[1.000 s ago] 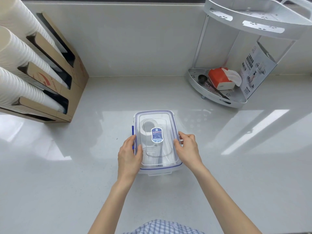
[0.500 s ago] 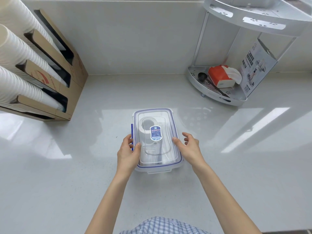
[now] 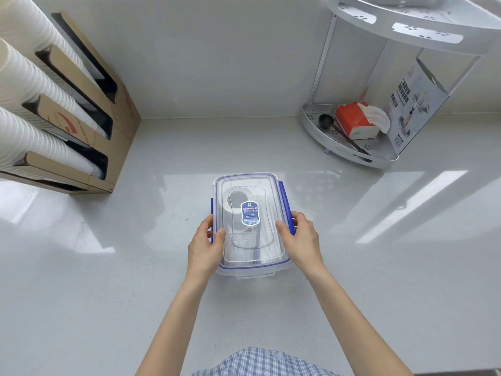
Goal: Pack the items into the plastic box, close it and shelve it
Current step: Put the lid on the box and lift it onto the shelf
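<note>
A clear plastic box (image 3: 250,264) with a blue-trimmed lid (image 3: 268,185) sits on the white counter in front of me. A blue label (image 3: 250,213) is stuck on the lid, and a white roll-shaped item (image 3: 230,199) shows through it. My left hand (image 3: 204,246) grips the box's left side at the blue latch, thumb on the lid. My right hand (image 3: 302,242) grips the right side, thumb on the lid and fingers curled round the blue right latch (image 3: 285,198).
A cardboard dispenser (image 3: 89,109) with stacks of white paper cups stands at the left. A white two-tier corner shelf (image 3: 349,156) at the back right holds an orange tissue pack (image 3: 355,122), a black scoop and a printed box (image 3: 414,104).
My right hand has closed back onto the box's right side, and the blue right latch now shows beside the lid. The left hand keeps its grip.
</note>
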`<state>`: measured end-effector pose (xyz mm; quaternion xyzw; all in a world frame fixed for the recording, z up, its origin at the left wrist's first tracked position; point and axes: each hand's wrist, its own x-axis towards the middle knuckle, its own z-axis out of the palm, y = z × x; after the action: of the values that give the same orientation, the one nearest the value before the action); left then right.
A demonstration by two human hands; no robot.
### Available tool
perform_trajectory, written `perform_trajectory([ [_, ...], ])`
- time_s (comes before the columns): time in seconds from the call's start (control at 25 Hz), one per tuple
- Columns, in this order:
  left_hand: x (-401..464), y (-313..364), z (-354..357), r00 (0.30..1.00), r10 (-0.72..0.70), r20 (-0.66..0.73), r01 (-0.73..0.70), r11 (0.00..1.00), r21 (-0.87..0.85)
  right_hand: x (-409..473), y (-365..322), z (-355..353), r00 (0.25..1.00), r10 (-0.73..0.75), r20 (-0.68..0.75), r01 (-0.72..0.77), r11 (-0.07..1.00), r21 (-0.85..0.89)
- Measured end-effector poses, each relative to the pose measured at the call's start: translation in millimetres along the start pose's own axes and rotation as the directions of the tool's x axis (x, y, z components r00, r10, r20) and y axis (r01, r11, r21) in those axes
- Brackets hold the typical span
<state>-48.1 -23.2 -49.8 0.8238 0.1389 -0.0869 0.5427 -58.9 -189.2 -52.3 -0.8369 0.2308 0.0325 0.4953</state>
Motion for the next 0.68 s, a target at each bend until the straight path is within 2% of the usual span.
perform_trajectory([
  [0.28, 2.4, -3.8, 0.3, 1.000, 0.010, 0.005, -0.010, 1.000, -0.018, -0.5, -4.1, 3.3, 0.995, -0.077, -0.064, 0.067, 0.987, -0.146],
  [0.44, 3.2, -4.9, -2.5, 1.000, -0.003, 0.017, 0.004, 0.998, -0.058, 0.1, -3.5, 2.7, 0.996, -0.070, -0.060, 0.063, 0.991, -0.115],
  [0.52, 2.7, -7.6, -5.6, 0.996, -0.079, 0.049, 0.083, 0.993, -0.082, 1.3, -2.1, 0.6, 0.997, -0.063, -0.052, 0.058, 0.994, -0.091],
  [0.64, 3.2, -11.5, -9.4, 0.950, -0.258, 0.175, 0.290, 0.937, -0.192, 2.5, -1.9, -1.6, 0.998, -0.056, -0.032, 0.054, 0.997, -0.062],
  [0.68, 3.3, -12.1, -10.4, 0.941, -0.281, 0.189, 0.317, 0.927, -0.201, 2.8, -2.1, -1.6, 0.998, -0.052, -0.026, 0.050, 0.997, -0.057],
])
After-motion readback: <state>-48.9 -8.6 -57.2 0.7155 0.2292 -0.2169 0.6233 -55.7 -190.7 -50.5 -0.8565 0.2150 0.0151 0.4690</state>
